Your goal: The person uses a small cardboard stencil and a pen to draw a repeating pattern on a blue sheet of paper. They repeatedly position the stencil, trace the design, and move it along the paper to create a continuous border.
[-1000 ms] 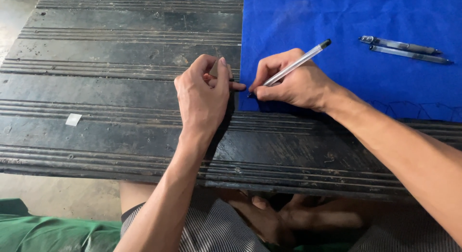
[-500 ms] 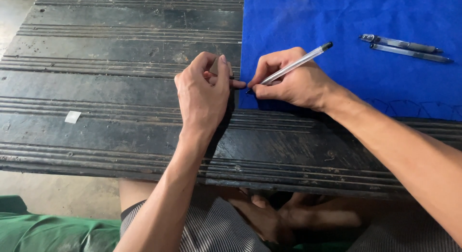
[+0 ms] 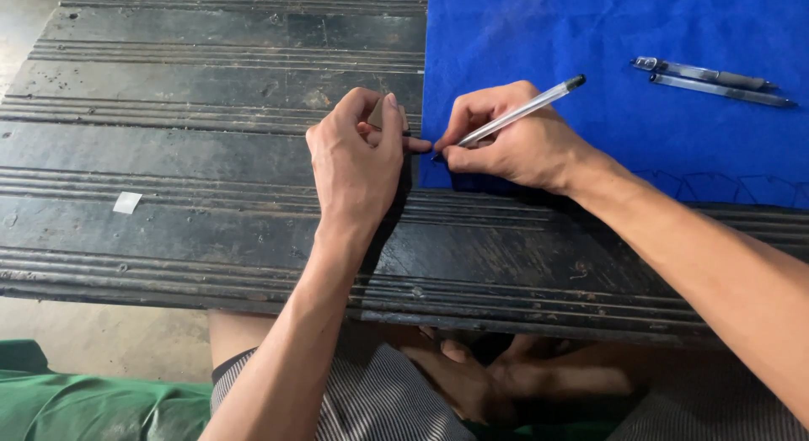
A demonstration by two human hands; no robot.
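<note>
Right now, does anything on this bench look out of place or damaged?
Nothing alarming. The dark wooden bench is scuffed and pitted, and a small white scrap lies alone on its left side. The right hand holds a pen at the blue cloth edge; two spare pens lie neatly together.

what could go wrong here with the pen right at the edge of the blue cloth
1. The pen in the right hand has its tip right at the blue cloth's left edge, so it could slip off onto the grooved dark wooden table.
2. The left hand presses only at that edge, so the cloth may bunch or shift under the stroke.
3. The two spare pens lie loose on the cloth and could roll if it moves.
</note>
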